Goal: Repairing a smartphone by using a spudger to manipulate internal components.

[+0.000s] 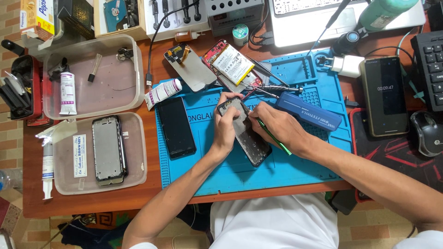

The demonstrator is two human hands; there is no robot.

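Note:
My left hand (224, 129) grips the upper left side of a phone frame (251, 145) that lies slanted on the blue work mat (277, 170). My right hand (277, 124) holds a thin green-handled tool (275, 139) like a pen, its tip on the frame's upper end. A black phone screen (176, 127) lies on the mat just left of my left hand. Behind the hands sits an opened phone with a red frame and its battery showing (233, 63), next to a detached display panel (191, 69). A blue tool case (309, 111) rests right of my right hand.
Two clear plastic trays stand at the left: the far one (124, 87) holds a white tube and small parts, the near one (136, 157) another phone frame. A running phone (384, 95), a mouse (427, 133), a keyboard (429, 69), a laptop (323, 18) and tweezers (272, 87) surround the mat.

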